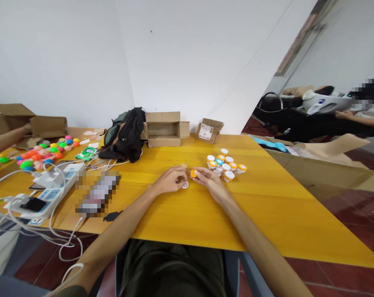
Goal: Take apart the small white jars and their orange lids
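Note:
My left hand (170,180) is closed around a small amber bottle (178,180), most of which the fingers hide. By its fingertips is a white cap (185,185); I cannot tell whether they touch it. Just beyond lies a small tan disc (183,166). In the fingertips of my right hand (211,182) is an orange cap (193,173), close to the left hand but apart from it. To the right and behind stands a cluster of small bottles (229,176) with white, orange and teal caps.
Backpack (121,136), open cardboard box (164,141) and smaller box (209,131) stand along the wall. On the left are a phone (100,193), a power strip (55,196) with trailing cables, and colourful balls (38,156). Another person's arm (7,140) reaches into a carton; someone sits far right.

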### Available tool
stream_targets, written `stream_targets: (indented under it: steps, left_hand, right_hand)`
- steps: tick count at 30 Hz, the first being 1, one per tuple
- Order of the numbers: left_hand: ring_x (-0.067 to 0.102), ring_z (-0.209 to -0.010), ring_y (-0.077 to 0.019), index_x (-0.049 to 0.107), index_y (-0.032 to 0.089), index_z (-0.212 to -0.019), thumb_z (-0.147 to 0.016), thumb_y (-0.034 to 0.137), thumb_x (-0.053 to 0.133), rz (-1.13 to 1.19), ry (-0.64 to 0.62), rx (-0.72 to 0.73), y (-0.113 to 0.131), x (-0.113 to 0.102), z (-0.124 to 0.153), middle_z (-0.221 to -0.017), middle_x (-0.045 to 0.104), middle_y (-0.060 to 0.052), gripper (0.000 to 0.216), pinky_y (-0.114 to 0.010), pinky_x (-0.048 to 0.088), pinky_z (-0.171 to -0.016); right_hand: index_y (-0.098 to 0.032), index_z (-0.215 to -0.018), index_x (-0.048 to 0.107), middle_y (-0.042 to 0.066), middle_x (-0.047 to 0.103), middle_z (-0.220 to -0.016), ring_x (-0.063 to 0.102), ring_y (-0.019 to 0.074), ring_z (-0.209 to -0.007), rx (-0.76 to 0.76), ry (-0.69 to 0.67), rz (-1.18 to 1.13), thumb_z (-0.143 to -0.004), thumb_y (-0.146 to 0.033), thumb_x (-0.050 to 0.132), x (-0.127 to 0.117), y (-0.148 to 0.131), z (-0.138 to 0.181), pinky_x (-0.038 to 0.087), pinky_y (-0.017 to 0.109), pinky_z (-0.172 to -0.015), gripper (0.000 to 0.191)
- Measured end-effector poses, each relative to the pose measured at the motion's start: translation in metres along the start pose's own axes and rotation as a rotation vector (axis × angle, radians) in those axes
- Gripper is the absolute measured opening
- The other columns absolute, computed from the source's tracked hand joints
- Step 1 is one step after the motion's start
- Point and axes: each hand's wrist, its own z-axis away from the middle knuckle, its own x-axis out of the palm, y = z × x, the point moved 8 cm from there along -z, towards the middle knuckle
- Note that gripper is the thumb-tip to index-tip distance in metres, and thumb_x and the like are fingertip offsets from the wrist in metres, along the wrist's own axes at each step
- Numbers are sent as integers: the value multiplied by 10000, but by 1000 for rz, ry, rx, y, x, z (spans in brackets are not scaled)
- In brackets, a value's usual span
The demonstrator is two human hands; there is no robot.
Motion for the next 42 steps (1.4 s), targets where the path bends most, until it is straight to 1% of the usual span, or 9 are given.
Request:
stream_targets:
  steps: [7, 11, 17, 21, 26, 32, 35, 40, 42]
  left_hand:
    - [640, -924, -220, 727, 227, -763, -821, 120, 646, -38, -64, 20, 3, 0, 1, -873, 693, -32, 146, -354, 507, -871]
    - [646, -917, -222, 721, 222, -769, -871, 120, 596, -51, -65, 27, 3, -2, 1, -847, 691, -35, 191, -356, 506, -862]
    - [634, -910, -206, 685, 209, -848, -956, 223, 563, -17, 44, 32, 5, -5, -2, -881, 697, -39, 164, -338, 499, -855]
    - [625, -899, -203, 671, 197, -852, -972, 227, 544, -44, 109, 47, 10, 2, -6, -885, 681, -48, 177, -320, 499, -831]
    - [629, -887, -206, 682, 193, -861, -957, 170, 527, -172, 25, 70, 14, 17, -7, -877, 684, -52, 184, -316, 497, -832]
    - [633, -872, -207, 696, 195, -818, -902, 122, 541, -200, 16, 60, 12, 15, -4, -845, 685, -49, 191, -323, 500, -847]
    - [628, -859, -208, 694, 200, -797, -858, 92, 564, -164, 56, 44, 11, 9, -4, -815, 680, -41, 179, -333, 500, -855]
    - [630, -883, -199, 687, 211, -860, -872, 123, 586, -34, 225, -8, 9, -4, -3, -884, 682, -37, 135, -336, 504, -859]
    - [629, -899, -199, 688, 214, -873, -875, 130, 594, -4, 262, -18, 8, -4, -4, -905, 679, -37, 126, -338, 502, -862]
  right_hand:
    - [-246, -915, 776, 37, 763, -896, 725, 241, -930, 5, -6, 6, -618, -472, 898, 1, 0, -1, 550, 487, -1003, 392]
    - [-245, -907, 776, 31, 764, -885, 725, 230, -908, 5, -3, 2, -609, -475, 901, 1, 0, -1, 550, 479, -1003, 397]
    - [-243, -888, 783, 26, 761, -924, 710, 220, -928, 8, 28, 3, -574, -494, 911, 0, 0, -1, 566, 453, -980, 422]
    - [-249, -886, 784, 29, 760, -940, 700, 224, -955, 7, 27, -3, -573, -492, 910, -1, 0, -2, 572, 444, -969, 416]
    - [-253, -860, 778, 24, 758, -923, 700, 224, -961, 5, 60, -24, -575, -467, 913, -8, 3, -4, 571, 438, -976, 381]
    - [-247, -886, 774, 36, 755, -944, 698, 231, -981, 0, 49, -36, -625, -421, 895, -10, 6, -6, 554, 453, -1001, 336]
    - [-249, -895, 777, 34, 755, -948, 701, 227, -968, 10, 17, -23, -642, -416, 888, -7, 5, -5, 552, 457, -1003, 323]
    - [-250, -889, 787, 33, 765, -956, 708, 219, -941, 43, -56, -4, -629, -428, 895, 2, 4, -3, 550, 461, -1001, 333]
    - [-254, -890, 789, 32, 768, -975, 709, 215, -946, 52, -73, 1, -623, -436, 897, 5, 4, -1, 549, 456, -1001, 340]
